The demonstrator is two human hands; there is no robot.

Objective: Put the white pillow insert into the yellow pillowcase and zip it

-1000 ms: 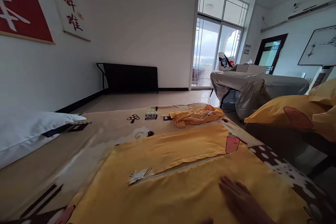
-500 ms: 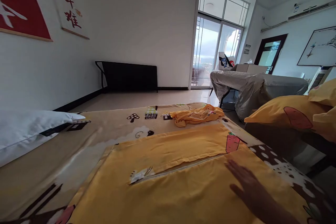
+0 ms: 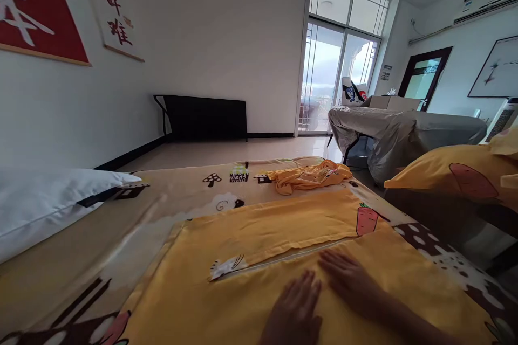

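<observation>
While the yellow carrot-print pillowcase (image 3: 251,291) lies spread on the patterned bedsheet (image 3: 149,210), left hand (image 3: 293,307) and right hand (image 3: 350,280) rest palm-down on it, fingers extended, near each other but apart.

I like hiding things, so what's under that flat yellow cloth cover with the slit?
Beige cartoon-print bedding shows around the flat yellow cloth cover and seems to run underneath. That part is covered, so I can't tell if anything else hides there.
</observation>
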